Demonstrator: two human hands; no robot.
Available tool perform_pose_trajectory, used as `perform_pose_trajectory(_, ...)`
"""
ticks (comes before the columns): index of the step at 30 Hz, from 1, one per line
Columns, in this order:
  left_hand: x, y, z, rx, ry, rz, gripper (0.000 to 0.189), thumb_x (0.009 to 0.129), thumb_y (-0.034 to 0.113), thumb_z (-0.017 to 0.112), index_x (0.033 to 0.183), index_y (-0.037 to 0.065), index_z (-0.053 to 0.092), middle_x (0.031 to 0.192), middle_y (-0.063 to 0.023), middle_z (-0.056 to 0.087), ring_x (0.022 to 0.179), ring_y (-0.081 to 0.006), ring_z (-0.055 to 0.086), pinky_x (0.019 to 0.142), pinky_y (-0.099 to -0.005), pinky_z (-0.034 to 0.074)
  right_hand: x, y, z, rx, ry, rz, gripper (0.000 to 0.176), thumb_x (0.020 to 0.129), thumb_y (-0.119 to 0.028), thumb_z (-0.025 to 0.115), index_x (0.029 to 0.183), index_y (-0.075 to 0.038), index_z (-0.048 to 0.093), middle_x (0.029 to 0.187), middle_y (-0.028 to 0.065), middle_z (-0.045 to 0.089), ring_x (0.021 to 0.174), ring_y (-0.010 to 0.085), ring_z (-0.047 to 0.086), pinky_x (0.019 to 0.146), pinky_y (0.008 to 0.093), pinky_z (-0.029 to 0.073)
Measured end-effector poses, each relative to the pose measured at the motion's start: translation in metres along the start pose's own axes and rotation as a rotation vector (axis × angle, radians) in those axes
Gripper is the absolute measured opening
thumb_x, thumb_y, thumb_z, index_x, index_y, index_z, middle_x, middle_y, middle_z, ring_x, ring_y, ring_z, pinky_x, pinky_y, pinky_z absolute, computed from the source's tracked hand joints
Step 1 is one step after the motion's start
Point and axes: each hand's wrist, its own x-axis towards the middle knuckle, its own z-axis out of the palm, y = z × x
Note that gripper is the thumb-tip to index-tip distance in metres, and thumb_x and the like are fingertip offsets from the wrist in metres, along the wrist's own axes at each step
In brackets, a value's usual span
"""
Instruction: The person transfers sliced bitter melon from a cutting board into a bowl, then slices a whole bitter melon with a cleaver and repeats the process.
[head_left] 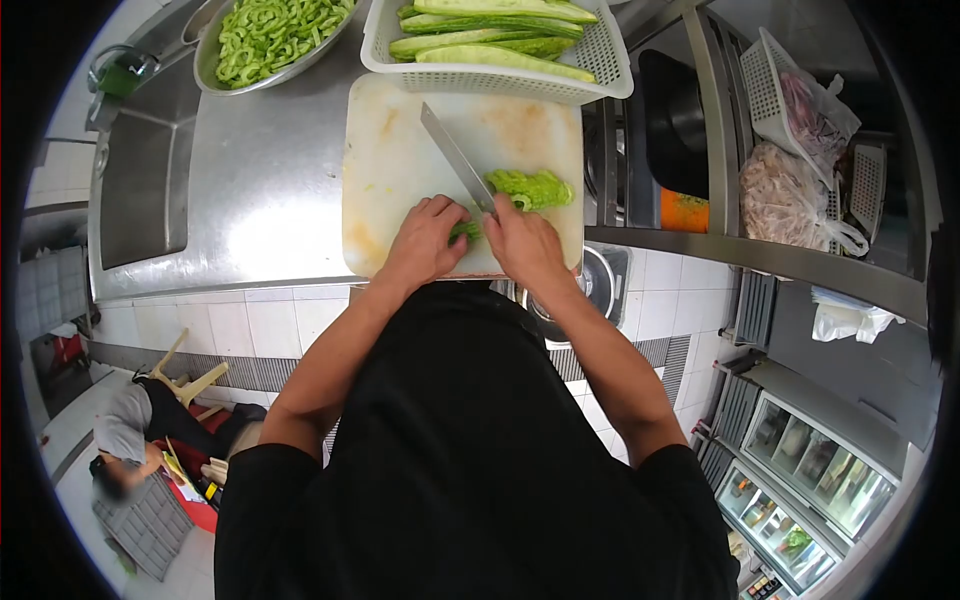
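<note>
My right hand [526, 242] is closed round the handle of a knife [455, 155], whose long blade points away to the upper left over the white cutting board [375, 190]. Fingers curled, my left hand [430, 238] presses on a piece of green bitter melon [466, 231] near the board's front edge. It is mostly hidden under the fingertips. Just right of the blade lies a small heap of cut bitter melon slices [535, 189]. A white basket [480, 82] of long bitter melon halves [500, 48] stands at the board's far edge.
On the steel counter [265, 190], a metal bowl [245, 88] holds many green slices. A sink [150, 190] is at the left. Shelving with bagged food [785, 195] stands at the right. Another person [135, 420] sits at the lower left. Glass-door fridges [820, 460] are at the lower right.
</note>
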Motion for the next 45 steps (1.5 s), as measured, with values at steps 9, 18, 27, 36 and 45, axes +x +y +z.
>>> perform_pose_trajectory(9, -0.007, -0.005, 0.003, 0.019, -0.004, -0.039, 0.026, 0.08, 0.013, 0.073, 0.105, 0.004, 0.067, 0.103, -0.0139, 0.063, 0.102, -0.0364, 0.059, 0.093, -0.0459, 0.049, -0.027, 0.006, 0.022, -0.005, -0.077, 0.011, 0.025, 0.103, -0.025, 0.057, 0.109, -0.001, 0.056, 0.079, 0.0255, 0.069, 0.076, 0.0491, 0.067, 0.071, 0.0608, 0.051)
perform_pose_trajectory(18, -0.01, -0.002, -0.003, -0.023, 0.038, -0.043, 0.025, 0.081, 0.013, 0.072, 0.104, 0.004, 0.067, 0.105, -0.0147, 0.063, 0.103, -0.037, 0.059, 0.093, -0.0453, 0.048, -0.046, -0.006, -0.03, -0.046, -0.17, 0.0, 0.024, 0.102, -0.024, 0.056, 0.108, -0.001, 0.056, 0.076, 0.0249, 0.069, 0.075, 0.0469, 0.069, 0.07, 0.0593, 0.053)
perform_pose_trajectory(27, -0.013, -0.006, 0.0, -0.018, 0.047, -0.011, 0.026, 0.077, 0.009, 0.073, 0.102, 0.003, 0.066, 0.103, -0.0156, 0.062, 0.1, -0.0386, 0.059, 0.091, -0.047, 0.049, 0.007, -0.006, 0.021, 0.025, 0.006, -0.068, 0.021, 0.101, -0.022, 0.056, 0.106, -0.002, 0.055, 0.076, 0.025, 0.069, 0.074, 0.0471, 0.069, 0.069, 0.0594, 0.053)
perform_pose_trajectory(36, -0.021, -0.009, -0.001, -0.046, 0.072, -0.051, 0.025, 0.078, 0.008, 0.073, 0.102, 0.003, 0.066, 0.103, -0.0153, 0.063, 0.101, -0.0384, 0.059, 0.091, -0.047, 0.05, -0.038, -0.001, 0.014, -0.045, -0.15, 0.004, 0.022, 0.101, -0.023, 0.057, 0.106, -0.002, 0.055, 0.076, 0.0245, 0.069, 0.072, 0.0482, 0.068, 0.066, 0.06, 0.052)
perform_pose_trajectory(45, -0.025, -0.007, -0.005, -0.056, 0.137, -0.041, 0.025, 0.078, 0.008, 0.073, 0.102, 0.003, 0.066, 0.106, -0.0148, 0.063, 0.102, -0.0378, 0.059, 0.091, -0.0469, 0.05, -0.028, -0.008, -0.02, 0.022, -0.094, -0.071, 0.024, 0.101, -0.023, 0.059, 0.109, -0.001, 0.056, 0.076, 0.0255, 0.069, 0.073, 0.0478, 0.067, 0.067, 0.0598, 0.051)
